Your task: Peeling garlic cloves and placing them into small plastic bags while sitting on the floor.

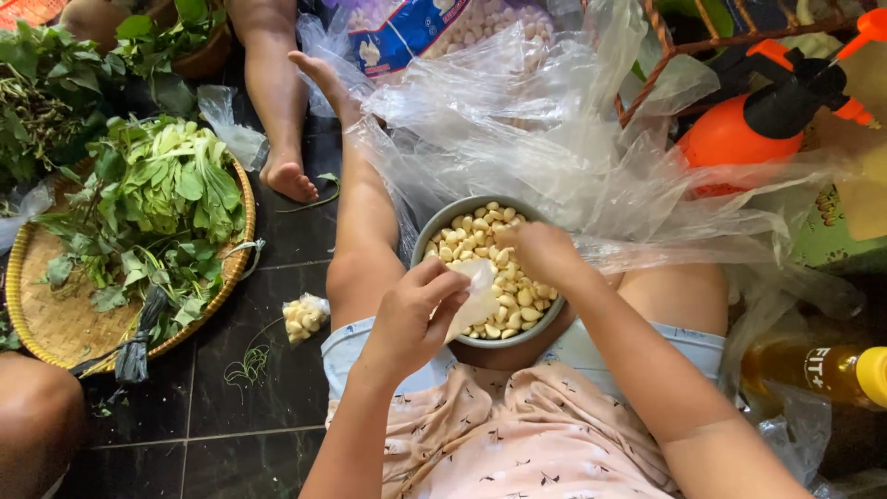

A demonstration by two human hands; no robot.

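My left hand [411, 319] pinches a small clear plastic bag [476, 296] over the grey bowl [434, 236] of peeled garlic cloves [513, 296] on my lap. My right hand [545, 249] reaches into the cloves, fingers curled, grip hidden.

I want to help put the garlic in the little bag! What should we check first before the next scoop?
1. Little clear bag held open by the left hand: cannot tell, its mouth is hidden.
2. Right hand down on the peeled garlic cloves: ok.
3. Cloves pinched in the right fingers: cannot tell, the fingertips are hidden.
4. Grey bowl resting on the lap: ok, it sits level.
5. Plenty of cloves left in the bowl: ok.
6. Filled small bag lying on the dark floor, away from the bowl: ok.
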